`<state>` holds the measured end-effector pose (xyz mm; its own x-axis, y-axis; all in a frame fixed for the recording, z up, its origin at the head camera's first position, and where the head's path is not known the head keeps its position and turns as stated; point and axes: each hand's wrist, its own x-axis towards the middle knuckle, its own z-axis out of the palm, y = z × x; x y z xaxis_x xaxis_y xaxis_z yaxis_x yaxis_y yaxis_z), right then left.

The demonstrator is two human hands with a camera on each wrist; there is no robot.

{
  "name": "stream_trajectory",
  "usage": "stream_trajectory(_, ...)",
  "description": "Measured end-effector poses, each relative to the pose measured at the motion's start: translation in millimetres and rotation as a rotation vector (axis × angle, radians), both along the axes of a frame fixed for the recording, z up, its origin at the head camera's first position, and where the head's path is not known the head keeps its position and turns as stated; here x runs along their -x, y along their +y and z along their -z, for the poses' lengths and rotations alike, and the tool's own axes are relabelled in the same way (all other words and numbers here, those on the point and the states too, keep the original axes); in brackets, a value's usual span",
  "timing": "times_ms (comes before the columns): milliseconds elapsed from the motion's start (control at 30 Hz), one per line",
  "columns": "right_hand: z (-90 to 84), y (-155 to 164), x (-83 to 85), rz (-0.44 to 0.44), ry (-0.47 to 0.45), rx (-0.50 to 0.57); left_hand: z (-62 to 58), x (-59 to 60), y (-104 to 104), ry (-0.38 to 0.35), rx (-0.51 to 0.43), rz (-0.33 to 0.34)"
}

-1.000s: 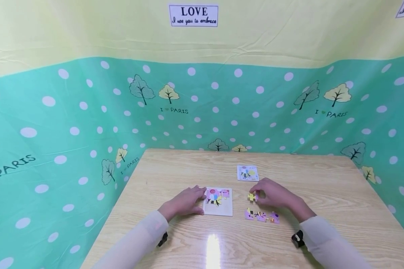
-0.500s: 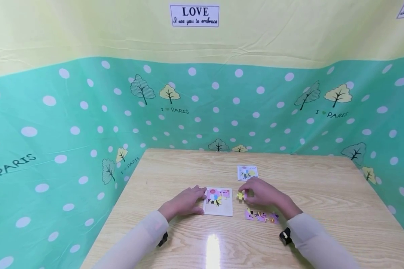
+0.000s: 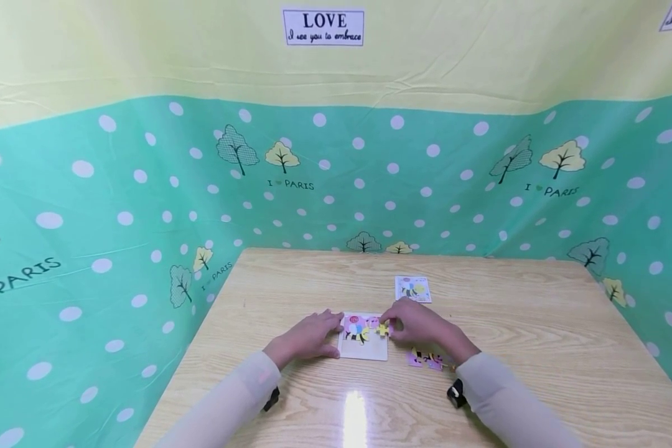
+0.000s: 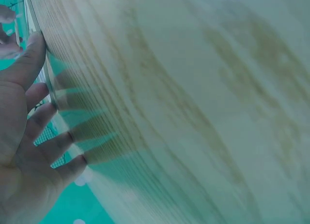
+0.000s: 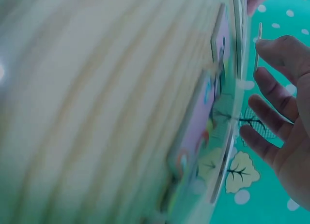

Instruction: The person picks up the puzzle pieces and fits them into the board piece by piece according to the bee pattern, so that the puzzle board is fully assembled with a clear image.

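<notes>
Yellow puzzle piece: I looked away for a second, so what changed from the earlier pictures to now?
The right hand, pinching the yellow puzzle piece, carried it leftward from beside the loose pink pieces to the right edge of the puzzle board. Nothing was let go. The left hand stayed at the board's left edge, and the reference card and the pink pieces did not move.

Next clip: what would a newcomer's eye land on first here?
Most likely the two hands meeting at the puzzle board in the middle of the wooden table: the right hand pinches a yellow piece at the board's right edge, while the left hand rests against its left edge. Loose pink pieces lie right of the board, a small picture card sits behind it, and a LOVE sign hangs on the backdrop.
</notes>
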<state>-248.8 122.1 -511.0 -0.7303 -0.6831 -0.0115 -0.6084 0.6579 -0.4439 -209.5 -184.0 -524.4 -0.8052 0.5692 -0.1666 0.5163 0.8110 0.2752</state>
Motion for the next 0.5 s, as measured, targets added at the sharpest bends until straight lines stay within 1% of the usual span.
stream_trajectory(200,2.6,-11.9,0.5,0.001,-0.017,-0.034,0.8,-0.1,-1.0,0.006,0.001,0.010)
stream_trajectory(500,1.7,-22.7,0.0,-0.076,0.049,-0.085,1.0,1.2,-0.7,0.003,0.002,0.008)
